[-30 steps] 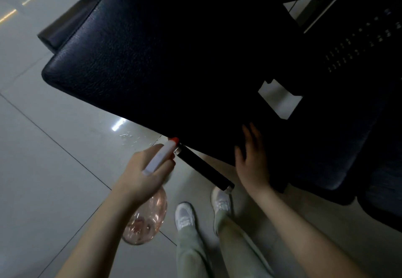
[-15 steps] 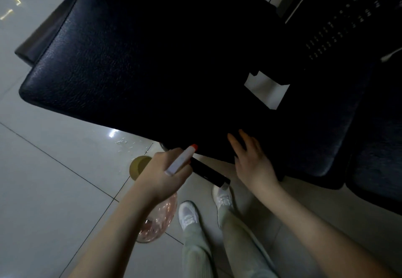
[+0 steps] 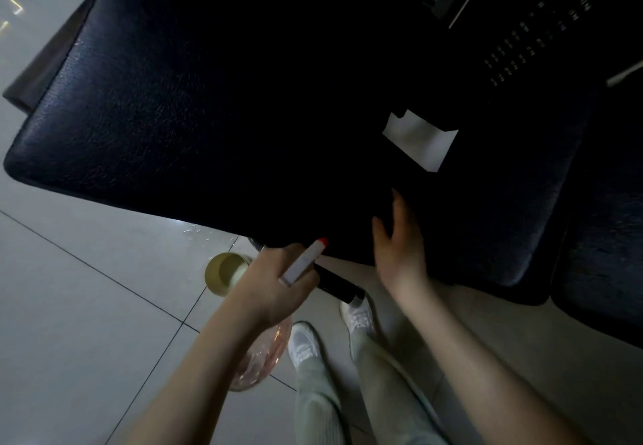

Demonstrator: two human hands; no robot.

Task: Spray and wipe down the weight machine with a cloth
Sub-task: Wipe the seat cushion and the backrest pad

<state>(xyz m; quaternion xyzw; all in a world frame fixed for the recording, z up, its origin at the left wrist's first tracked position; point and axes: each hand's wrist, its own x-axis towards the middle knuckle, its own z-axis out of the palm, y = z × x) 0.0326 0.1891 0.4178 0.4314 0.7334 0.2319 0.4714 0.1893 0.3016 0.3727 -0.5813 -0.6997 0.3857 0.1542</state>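
Note:
The weight machine's big black padded seat (image 3: 167, 96) fills the upper half of the view. My left hand (image 3: 275, 288) grips a spray bottle (image 3: 306, 262) with a white head and red nozzle tip; its clear pinkish body (image 3: 259, 361) hangs below my wrist. The nozzle sits at the pad's near edge. My right hand (image 3: 400, 249) lies with fingers spread at that near edge, to the right of the bottle. No cloth shows in it; the dark pad could hide one.
A black bar with a metal end (image 3: 339, 284) sticks out under the pad beside my left hand. A small yellowish cup-like object (image 3: 224, 272) stands on the tiled floor (image 3: 69, 305). Water drops glisten near it. My white shoes (image 3: 304, 342) stand below. A perforated black panel (image 3: 542, 34) rises at the upper right.
The view shifted, so the pad looks larger and lower left. My left hand with the bottle moved right, close to the bar. My right hand stayed at the pad's near edge.

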